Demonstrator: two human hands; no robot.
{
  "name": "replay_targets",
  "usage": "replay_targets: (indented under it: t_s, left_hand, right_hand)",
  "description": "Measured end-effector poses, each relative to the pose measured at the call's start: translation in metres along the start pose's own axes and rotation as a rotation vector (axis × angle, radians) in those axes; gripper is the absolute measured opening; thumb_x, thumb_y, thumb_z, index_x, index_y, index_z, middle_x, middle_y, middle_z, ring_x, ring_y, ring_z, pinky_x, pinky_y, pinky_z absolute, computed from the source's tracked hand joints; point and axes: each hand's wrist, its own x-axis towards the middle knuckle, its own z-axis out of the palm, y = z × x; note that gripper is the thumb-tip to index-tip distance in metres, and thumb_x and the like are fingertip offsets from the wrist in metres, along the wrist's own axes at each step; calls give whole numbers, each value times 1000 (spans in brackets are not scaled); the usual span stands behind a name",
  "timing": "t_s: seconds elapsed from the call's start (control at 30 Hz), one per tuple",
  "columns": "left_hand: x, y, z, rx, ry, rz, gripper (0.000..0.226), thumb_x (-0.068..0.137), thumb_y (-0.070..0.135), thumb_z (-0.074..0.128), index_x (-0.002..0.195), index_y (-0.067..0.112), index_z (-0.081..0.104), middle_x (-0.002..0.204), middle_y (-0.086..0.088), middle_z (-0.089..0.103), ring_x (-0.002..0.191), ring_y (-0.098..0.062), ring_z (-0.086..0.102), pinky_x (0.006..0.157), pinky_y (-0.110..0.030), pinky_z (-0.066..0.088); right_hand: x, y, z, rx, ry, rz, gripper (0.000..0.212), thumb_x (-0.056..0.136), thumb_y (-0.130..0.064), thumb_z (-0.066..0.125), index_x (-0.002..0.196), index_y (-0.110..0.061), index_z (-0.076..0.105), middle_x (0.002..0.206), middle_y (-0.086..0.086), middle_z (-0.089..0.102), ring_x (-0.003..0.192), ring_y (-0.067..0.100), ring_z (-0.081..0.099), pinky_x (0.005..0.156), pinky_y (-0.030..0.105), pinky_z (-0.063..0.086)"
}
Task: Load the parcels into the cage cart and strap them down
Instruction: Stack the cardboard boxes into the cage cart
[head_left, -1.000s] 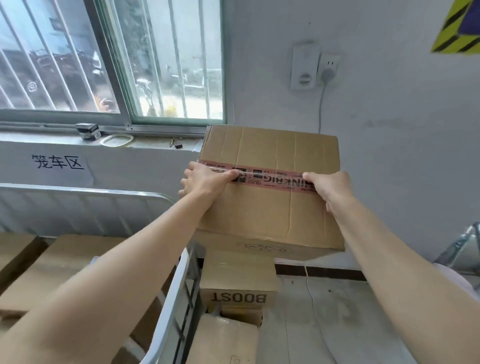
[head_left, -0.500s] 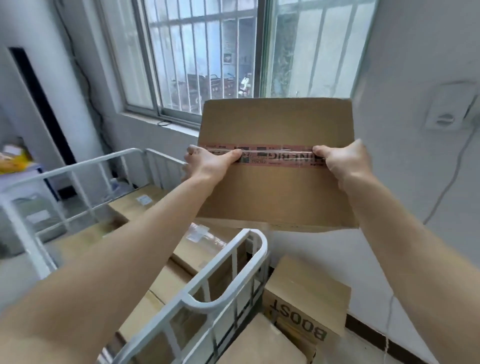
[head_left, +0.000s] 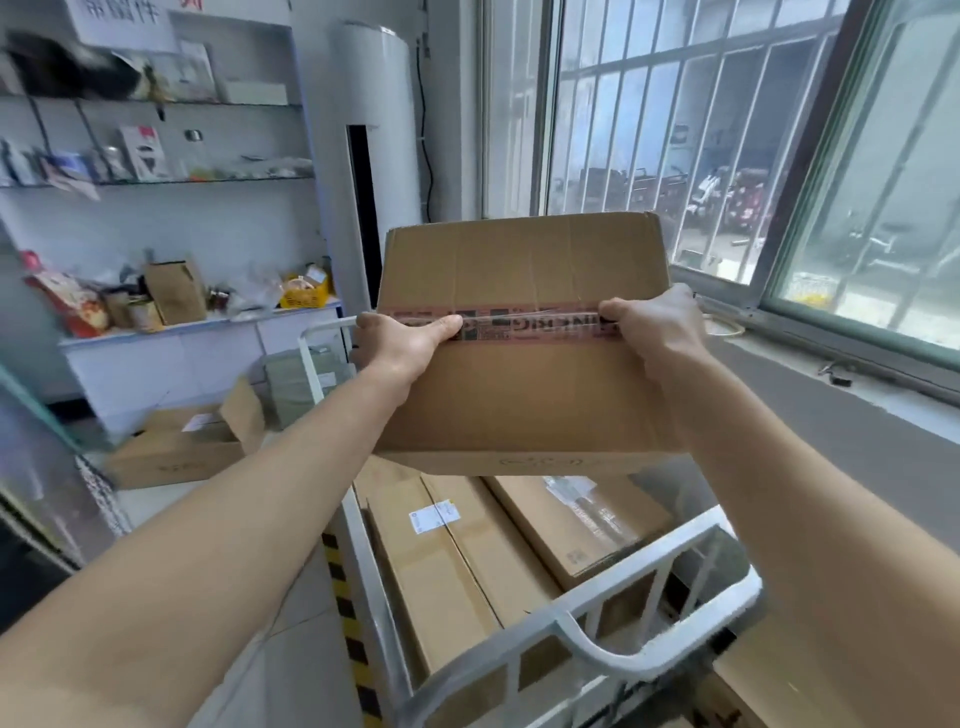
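I hold a brown cardboard parcel (head_left: 524, 389) with a red printed tape band in the air, above the white cage cart (head_left: 582, 618). My left hand (head_left: 400, 345) grips its left edge and my right hand (head_left: 657, 325) grips its right edge, thumbs on top at the tape. Inside the cart lie flat brown parcels: a long one with a white label (head_left: 447, 551) and one with clear tape (head_left: 576, 525). The held parcel hides the cart's far part.
An open cardboard box (head_left: 182, 447) sits on the floor at left, before a white cabinet (head_left: 171, 358) cluttered with goods. A tall white air conditioner (head_left: 374, 156) stands behind. A barred window (head_left: 727, 130) and grey sill (head_left: 831, 405) run along the right. Yellow-black tape (head_left: 348, 613) marks the floor.
My view has swung left, from the wall with the socket to the room and cart. The parcel, still in both hands, has moved over the cart's parcels.
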Motion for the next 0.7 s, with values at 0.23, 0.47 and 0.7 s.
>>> replay_targets:
  t_s: [0.23, 0.47, 0.7]
  left_hand:
    - [129, -63, -39, -3, -13, -71, 108, 61, 56, 81, 139, 4, 28, 141, -12, 40, 130, -34, 39, 107, -45, 36]
    - [254, -110, -57, 6, -75, -117, 118, 60, 56, 82, 145, 4, 18, 144, -13, 36, 132, -33, 36, 109, -46, 34]
    - [332, -138, -35, -36, -163, -156, 101, 57, 54, 84, 134, 8, 38, 135, -8, 46, 120, -28, 47, 102, -37, 41]
  right_hand:
    - [26, -35, 145, -26, -7, 33, 65, 70, -44, 76, 120, -10, 52, 114, 9, 64, 106, 30, 60, 92, 41, 51]
    - [54, -63, 263, -81, 6, 100, 63, 79, -41, 73, 125, -8, 45, 123, 12, 59, 115, 32, 55, 93, 37, 46]
    - [93, -67, 329, -124, 50, 138, 62, 77, -39, 74, 123, -7, 48, 120, 12, 61, 112, 31, 57, 88, 35, 46]
